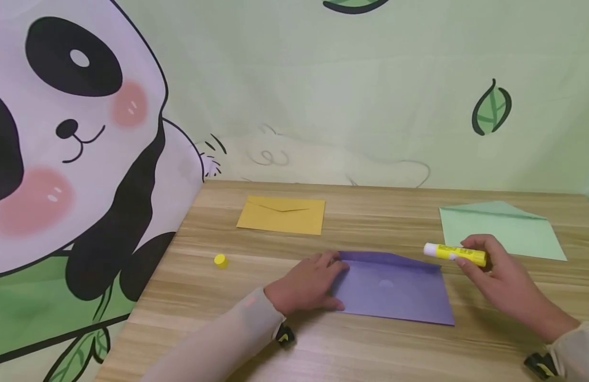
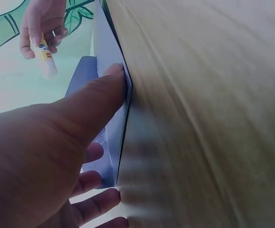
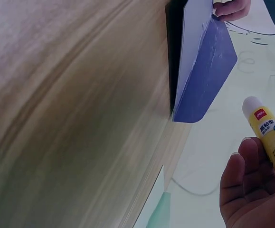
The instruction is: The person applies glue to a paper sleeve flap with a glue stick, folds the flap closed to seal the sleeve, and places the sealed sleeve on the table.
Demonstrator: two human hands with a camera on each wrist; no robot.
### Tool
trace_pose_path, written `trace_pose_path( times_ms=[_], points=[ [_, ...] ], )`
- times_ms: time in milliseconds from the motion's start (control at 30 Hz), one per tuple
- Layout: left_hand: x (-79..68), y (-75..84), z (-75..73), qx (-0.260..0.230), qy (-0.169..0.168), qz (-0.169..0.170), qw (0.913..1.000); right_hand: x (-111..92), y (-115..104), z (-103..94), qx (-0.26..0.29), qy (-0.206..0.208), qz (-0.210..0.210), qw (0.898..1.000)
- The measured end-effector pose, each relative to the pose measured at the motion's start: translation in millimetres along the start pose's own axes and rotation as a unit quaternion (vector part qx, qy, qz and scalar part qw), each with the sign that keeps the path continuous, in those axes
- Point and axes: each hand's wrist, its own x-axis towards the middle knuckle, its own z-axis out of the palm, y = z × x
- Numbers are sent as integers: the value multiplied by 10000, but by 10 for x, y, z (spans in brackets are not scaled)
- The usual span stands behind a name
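Observation:
A purple envelope (image 1: 390, 292) lies on the table with its flap (image 1: 375, 257) along the far side standing partly raised. My left hand (image 1: 306, 284) rests on the envelope's left end, thumb near the close edge and fingers spread toward the flap; the left wrist view shows the thumb (image 2: 97, 102) pressing the paper. To the right, my right hand (image 1: 509, 286) holds a yellow glue stick (image 1: 444, 251) above the table, uncapped, its white end pointing left toward the envelope. In the right wrist view the glue stick (image 3: 266, 124) is apart from the flap.
A yellow cap (image 1: 221, 260) stands on the table at the left. Behind it lies a yellow-orange envelope (image 1: 285, 217) with its flap down. A light green envelope (image 1: 504, 231) lies at the back right, partly behind the right hand. A panda-printed curtain (image 1: 294, 106) hangs behind the table.

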Motion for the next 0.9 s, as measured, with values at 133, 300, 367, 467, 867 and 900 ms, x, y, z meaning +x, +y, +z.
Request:
trace_pose_path(
  times_ms=[133,300,367,467,867,900],
  points=[
    [16,-21,25,32,24,75,10000,11,-3,0,17,-2,-20,10000],
    [43,-59,53,55,74,150,9998,23,-10,22,-6,-35,-24,10000],
    [57,-75,61,84,72,142,9998,29,-17,29,5,-63,-20,10000],
    [68,-95,66,127,24,87,9999,33,-36,36,74,-112,-8,9999],
    [123,-151,56,170,-246,-130,9995,48,-73,70,219,-174,-48,9996],
    [128,-155,50,168,-277,-159,9994,54,-76,69,219,-166,-58,9996]
  ],
)
